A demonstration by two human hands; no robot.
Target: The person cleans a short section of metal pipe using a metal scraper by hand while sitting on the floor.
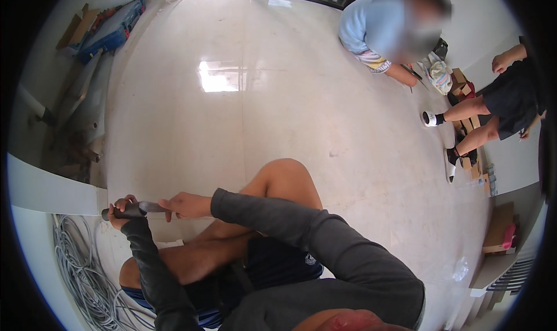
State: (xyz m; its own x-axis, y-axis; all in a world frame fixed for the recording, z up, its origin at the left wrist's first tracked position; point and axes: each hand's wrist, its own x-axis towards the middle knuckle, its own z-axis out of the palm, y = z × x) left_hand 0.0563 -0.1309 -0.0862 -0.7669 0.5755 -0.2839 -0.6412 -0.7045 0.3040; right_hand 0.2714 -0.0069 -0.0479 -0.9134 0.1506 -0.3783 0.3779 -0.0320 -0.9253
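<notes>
At the lower left, my left hand (120,210) wraps around a long dark tool (136,210) with a round body and a grey, tapering part on its right. What kind of tool it is I cannot make out. My right hand (188,205) closes on the grey end, with its fingers bent around it. The tool lies roughly level in front of a low white wall end (64,186), left of my bent bare legs (287,183). Dark grey sleeves cover both my forearms.
Coiled grey cable (81,273) lies by the wall. A blue toolbox (113,38) stands at the far left, with long panels (87,99) nearer. One person in light blue (362,29) crouches far right; another in black (513,102) stands near cardboard boxes (499,226).
</notes>
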